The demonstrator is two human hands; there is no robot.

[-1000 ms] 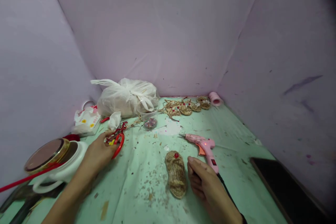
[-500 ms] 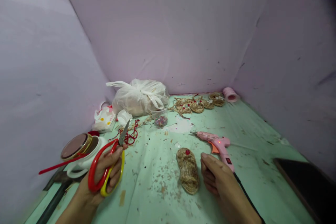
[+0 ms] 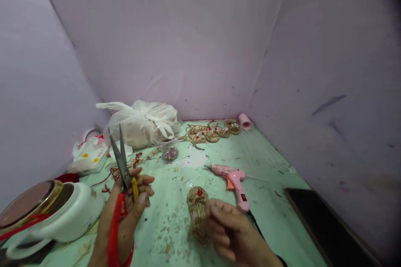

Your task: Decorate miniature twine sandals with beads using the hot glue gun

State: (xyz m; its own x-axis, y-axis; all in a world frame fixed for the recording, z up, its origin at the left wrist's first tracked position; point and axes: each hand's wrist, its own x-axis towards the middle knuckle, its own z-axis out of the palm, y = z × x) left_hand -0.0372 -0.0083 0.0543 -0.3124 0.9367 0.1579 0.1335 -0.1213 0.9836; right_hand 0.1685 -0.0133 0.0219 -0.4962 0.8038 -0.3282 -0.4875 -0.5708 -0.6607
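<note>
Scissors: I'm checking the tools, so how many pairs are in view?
1: the scissors in the left hand, blades parted, left of the glue gun. Others could be hidden behind the bag.

Hands: two, one bare left hand (image 3: 133,212), one bare right hand (image 3: 230,229). Steel-bladed scissors with red and yellow handles (image 3: 125,178): one pair. Pink plastic glue gun (image 3: 230,173): one. Slipper-shaped tan straw piece (image 3: 196,217): one, bearing one round red bead (image 3: 199,192). Small tan straw pieces (image 3: 212,135) at back: at least four; overlap hides exact count. One each: pink thread spool (image 3: 244,121), knotted white plastic bag (image 3: 140,124), clear plastic cup (image 3: 167,144), white handled pot (image 3: 75,212).
</note>
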